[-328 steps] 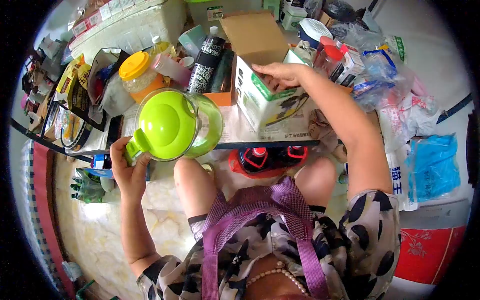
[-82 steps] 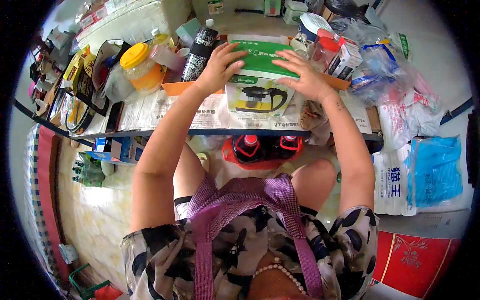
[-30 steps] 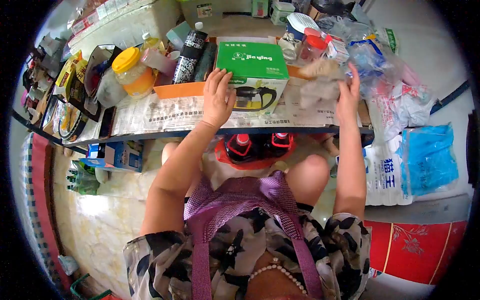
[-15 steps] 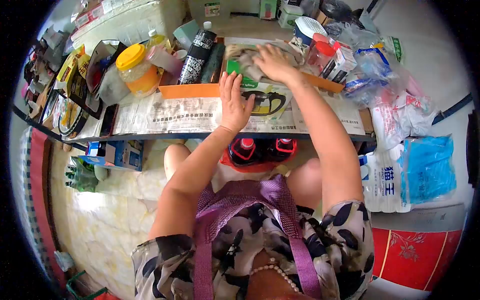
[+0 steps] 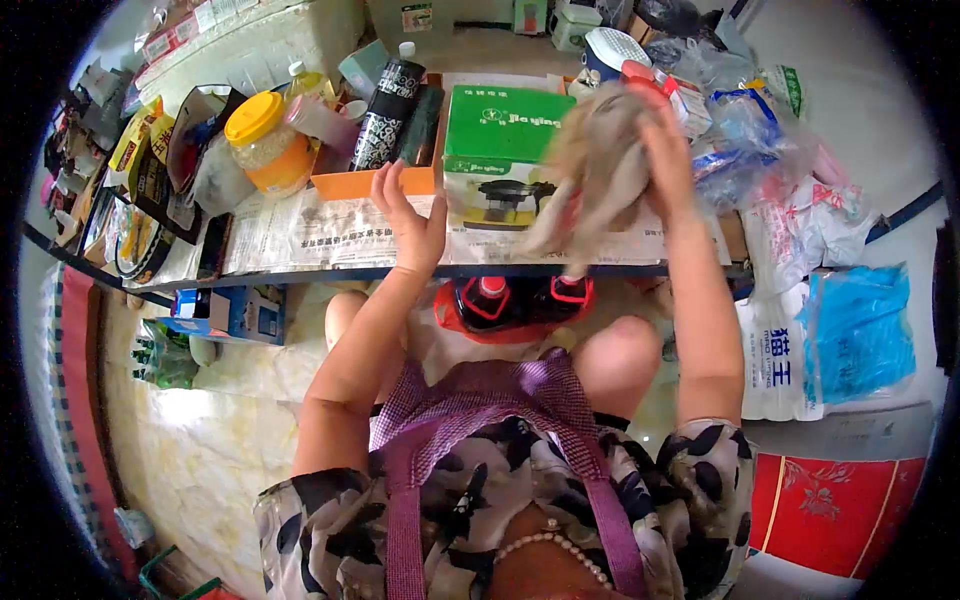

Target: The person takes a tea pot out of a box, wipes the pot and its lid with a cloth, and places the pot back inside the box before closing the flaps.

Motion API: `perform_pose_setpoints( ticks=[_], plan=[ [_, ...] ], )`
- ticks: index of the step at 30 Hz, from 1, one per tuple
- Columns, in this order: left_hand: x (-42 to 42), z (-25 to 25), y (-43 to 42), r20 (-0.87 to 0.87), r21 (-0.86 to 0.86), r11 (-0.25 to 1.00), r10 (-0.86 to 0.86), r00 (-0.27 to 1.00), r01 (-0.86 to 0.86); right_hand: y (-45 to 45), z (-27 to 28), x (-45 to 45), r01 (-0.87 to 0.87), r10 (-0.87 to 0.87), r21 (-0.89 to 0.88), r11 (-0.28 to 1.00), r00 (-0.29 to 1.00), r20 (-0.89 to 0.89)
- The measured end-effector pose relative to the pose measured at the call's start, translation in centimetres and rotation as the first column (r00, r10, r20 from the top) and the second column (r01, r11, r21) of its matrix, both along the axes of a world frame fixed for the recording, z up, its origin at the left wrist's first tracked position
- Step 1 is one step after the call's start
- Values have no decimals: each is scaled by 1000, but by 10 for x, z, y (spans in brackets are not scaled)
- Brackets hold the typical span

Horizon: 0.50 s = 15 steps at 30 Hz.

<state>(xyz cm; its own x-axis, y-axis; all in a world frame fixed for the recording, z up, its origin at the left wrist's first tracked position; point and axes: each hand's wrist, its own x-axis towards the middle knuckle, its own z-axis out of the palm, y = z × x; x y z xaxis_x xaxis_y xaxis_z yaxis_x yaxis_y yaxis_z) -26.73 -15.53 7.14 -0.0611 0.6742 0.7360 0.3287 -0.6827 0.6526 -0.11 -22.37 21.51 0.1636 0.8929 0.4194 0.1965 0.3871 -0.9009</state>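
Note:
A crumpled beige-grey cloth hangs from my right hand, which grips it above the right part of the shelf; the cloth is smeared by motion. Partly behind the cloth stands a green and white box with a picture of a glass pot on its front. My left hand is raised, fingers apart and holding nothing, just left of that box. Close behind it lies an orange carton with a black patterned bottle in it.
Newspaper covers the shelf. A yellow-lidded jar stands at the left, plastic bags pile up at the right. Below the shelf edge are dark bottles with red caps and a blue box.
My right hand has lifted the cloth off the green box and moved it right and toward me. My left hand has let go of the box and moved left.

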Motion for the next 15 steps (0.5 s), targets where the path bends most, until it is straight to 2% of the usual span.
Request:
perform_pose_setpoints(
  ticks=[1, 3, 5, 7, 8, 9, 10, 11, 12, 14, 15],
  plan=[
    [1, 5, 0, -44, 6, 999, 41, 998, -41, 8, 8, 17, 116, -121, -33, 993, 950, -288],
    [9, 25, -8, -111, 38, 994, 106, 988, -102, 19, 11, 28, 335, -343, 132, 933, 939, 36],
    [22, 35, -7, -133, 96, 995, 38, 990, -25, 18, 19, 10, 318, -339, 138, 938, 925, 172],
    [32, 42, -4, -231, 156, 988, 28, 973, 8, 28, 3, -23, 71, -144, 194, 978, 909, 392],
    [38, 40, -2, -251, 162, 987, 19, 968, 22, 40, -6, -33, -88, -21, 149, 985, 795, 607],
    [43, 34, 1, -273, 167, 985, 11, 962, 36, 50, -14, -43, -231, 94, 66, 971, 620, 779],
    [46, 27, 4, -298, 170, 984, 1, 955, 52, 40, -24, -64, -46, -19, 33, 998, 272, 962],
    [44, 22, 8, -331, 195, 980, 37, 943, 30, 44, -32, -77, -27, -32, 42, 999, 293, 955],
    [41, 19, 10, -353, 200, 979, 47, 934, 26, 54, -36, -78, -35, -81, 90, 995, 220, 972],
    [36, 20, 11, -386, 216, 976, 73, 920, 13, 76, -37, -73, -14, 70, -70, 997, 356, 932],
    [35, 20, 10, -446, 223, 975, 100, 889, 2, 86, -40, -68, 40, 55, -73, 997, 343, 938]
  ],
)
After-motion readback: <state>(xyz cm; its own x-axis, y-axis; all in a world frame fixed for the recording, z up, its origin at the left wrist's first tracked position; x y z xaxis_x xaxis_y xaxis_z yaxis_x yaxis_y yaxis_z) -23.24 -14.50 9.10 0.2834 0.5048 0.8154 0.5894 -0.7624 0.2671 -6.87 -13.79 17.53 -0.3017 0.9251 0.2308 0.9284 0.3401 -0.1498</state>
